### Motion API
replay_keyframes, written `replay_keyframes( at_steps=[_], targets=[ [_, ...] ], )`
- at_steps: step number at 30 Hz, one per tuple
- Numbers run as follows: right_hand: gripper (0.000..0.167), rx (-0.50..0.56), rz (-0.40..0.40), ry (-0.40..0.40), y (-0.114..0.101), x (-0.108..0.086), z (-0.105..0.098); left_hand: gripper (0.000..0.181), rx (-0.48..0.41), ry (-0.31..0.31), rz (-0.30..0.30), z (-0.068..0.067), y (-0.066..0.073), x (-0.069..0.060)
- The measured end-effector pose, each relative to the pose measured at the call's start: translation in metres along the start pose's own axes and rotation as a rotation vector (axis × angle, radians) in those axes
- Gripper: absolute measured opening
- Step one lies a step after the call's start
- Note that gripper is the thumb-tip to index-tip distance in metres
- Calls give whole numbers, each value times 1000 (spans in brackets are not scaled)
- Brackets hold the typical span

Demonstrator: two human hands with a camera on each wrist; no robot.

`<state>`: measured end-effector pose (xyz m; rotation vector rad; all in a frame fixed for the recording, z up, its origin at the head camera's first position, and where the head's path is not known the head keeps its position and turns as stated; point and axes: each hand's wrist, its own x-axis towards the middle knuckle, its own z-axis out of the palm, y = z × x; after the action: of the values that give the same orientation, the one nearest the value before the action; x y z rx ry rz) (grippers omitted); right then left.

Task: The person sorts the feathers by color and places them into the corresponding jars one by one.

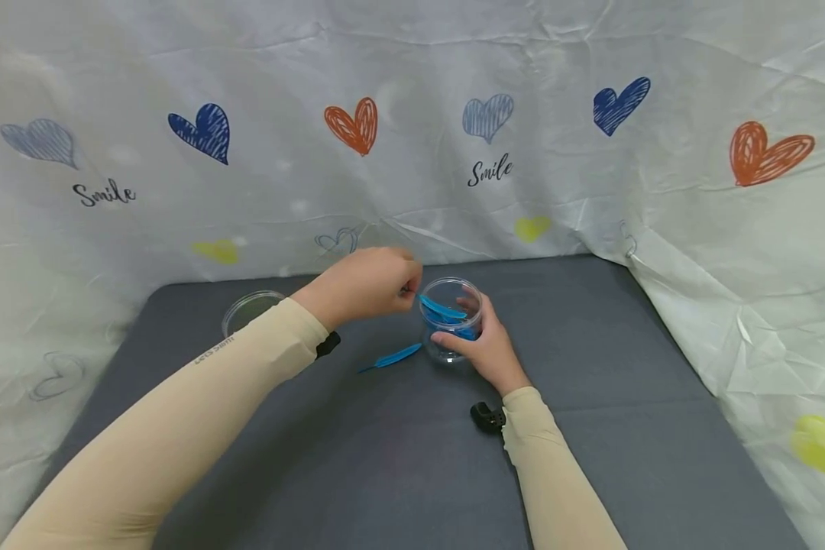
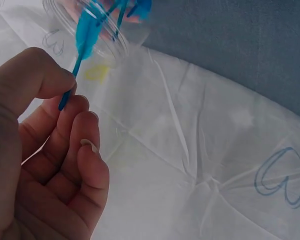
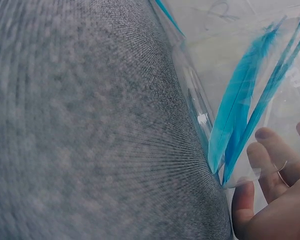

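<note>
A clear plastic jar (image 1: 451, 353) stands tilted on the dark cloth with several blue feathers (image 3: 235, 112) inside. My right hand (image 1: 484, 344) grips it from the right, thumb in front and fingers behind. Between thumb and forefinger, my left hand (image 1: 367, 283) pinches the quill of a blue feather (image 2: 88, 35). That feather's vane lies at the jar's mouth, pointing into it. One more blue feather (image 1: 397, 356) lies on the cloth just left of the jar.
A round clear lid (image 1: 237, 313) lies at the back left, partly hidden by the left forearm. Dark grey cloth (image 1: 385, 458) covers the table. A white curtain (image 1: 412, 176) printed with hearts hangs behind and along the right side.
</note>
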<state>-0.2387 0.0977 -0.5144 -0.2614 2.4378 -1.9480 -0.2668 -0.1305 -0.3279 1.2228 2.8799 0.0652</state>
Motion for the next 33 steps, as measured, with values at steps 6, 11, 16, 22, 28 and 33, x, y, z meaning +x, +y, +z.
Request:
replay_keyframes(
  at_steps=[6, 11, 16, 22, 28, 33],
  targets=[
    [99, 12, -10, -12, 2, 1, 4, 14, 36, 10, 19, 8, 2, 6],
    [97, 16, -10, -2, 0, 2, 2, 15, 63, 33, 54, 10, 6, 14],
    [99, 10, -10, -8, -2, 5, 3, 14, 92, 41, 62, 12, 9, 18],
    [95, 13, -9, -3, -2, 4, 5, 10, 97, 35, 52, 17, 10, 22],
    [94, 13, 1, -9, 1, 3, 5, 22, 77, 36, -14, 21, 10, 24],
    [95, 16, 7, -5, 1, 2, 1, 26, 106, 128, -52, 22, 5, 17]
  ],
)
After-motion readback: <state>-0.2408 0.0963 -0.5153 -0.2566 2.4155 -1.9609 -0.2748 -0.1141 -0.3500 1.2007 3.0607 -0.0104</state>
